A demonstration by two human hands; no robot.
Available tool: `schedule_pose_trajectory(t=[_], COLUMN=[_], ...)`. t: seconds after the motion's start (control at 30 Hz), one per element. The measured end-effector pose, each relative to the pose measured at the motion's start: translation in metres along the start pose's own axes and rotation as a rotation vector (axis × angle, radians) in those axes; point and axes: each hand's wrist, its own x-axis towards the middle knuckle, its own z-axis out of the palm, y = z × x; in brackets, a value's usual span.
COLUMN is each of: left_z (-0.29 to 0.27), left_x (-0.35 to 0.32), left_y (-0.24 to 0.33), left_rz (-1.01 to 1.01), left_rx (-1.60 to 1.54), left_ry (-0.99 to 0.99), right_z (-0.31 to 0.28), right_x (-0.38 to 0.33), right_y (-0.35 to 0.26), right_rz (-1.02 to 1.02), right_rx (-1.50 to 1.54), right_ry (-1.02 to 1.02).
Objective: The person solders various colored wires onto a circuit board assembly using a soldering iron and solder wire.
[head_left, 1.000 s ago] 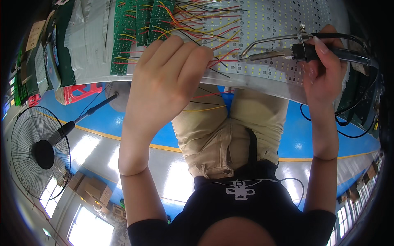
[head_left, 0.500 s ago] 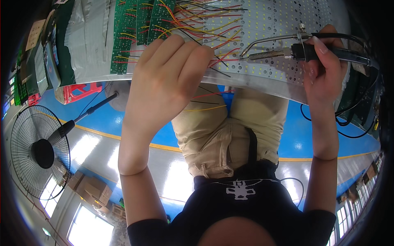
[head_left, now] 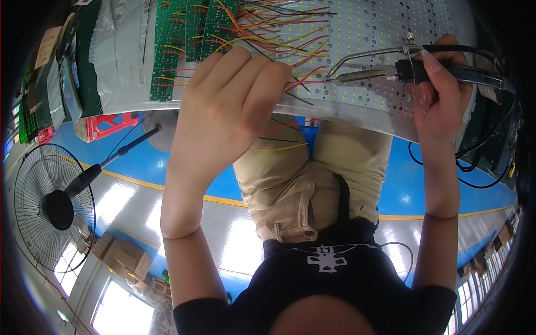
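Note:
My left hand [head_left: 229, 106] is closed in a pinch at the near edge of the table, on a red wire [head_left: 308, 82] that runs out to the right from its fingertips. My right hand [head_left: 446, 95] grips a soldering iron [head_left: 365, 73] by its black handle. A thin bent metal tube [head_left: 363, 53] is clamped to the iron and curves down beside its tip. Tip, tube end and the wire's end meet on a white board [head_left: 385, 33] dotted with rows of small yellowish chips. The pinching fingertips are mostly hidden behind the left hand.
Green circuit boards [head_left: 167, 33] lie at the far left, with loose red, yellow and black wires [head_left: 301, 33] spreading from them. Black cables [head_left: 474, 156] hang at the right. A standing fan [head_left: 56, 209] is at the left, near a red plastic piece [head_left: 114, 125].
Almost everything holds still. My right index finger has shifted slightly on the soldering iron's handle, and a red wire hanging below the table edge has moved a little.

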Motion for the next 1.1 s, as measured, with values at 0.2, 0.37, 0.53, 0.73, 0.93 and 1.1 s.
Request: schedule_pose_trajectory(t=[0.2, 0.37, 0.53, 0.73, 0.93, 1.1], left_z=[0.0, -0.001, -0.002, -0.001, -0.001, -0.001], left_x=[0.001, 0.003, 0.002, 0.002, 0.001, 0.002], left_y=[0.002, 0.004, 0.003, 0.003, 0.003, 0.003], left_rz=[-0.025, -0.056, -0.058, -0.06, -0.048, -0.05], left_rx=[-0.033, -0.078, -0.085, -0.085, -0.077, -0.083], left_ry=[0.008, 0.019, 0.007, 0.009, 0.021, 0.02], right_z=[-0.003, -0.008, -0.012, -0.001, -0.005, -0.005], right_x=[-0.001, 0.001, -0.002, -0.003, -0.002, -0.003], right_y=[0.004, 0.015, 0.009, -0.002, 0.001, 0.009], right_rz=[-0.032, -0.329, -0.117, 0.071, 0.068, -0.135], right_rx=[0.047, -0.23, 0.034, 0.059, 0.134, -0.082], right_ry=[-0.038, -0.087, -0.116, -0.031, -0.01, 0.001])
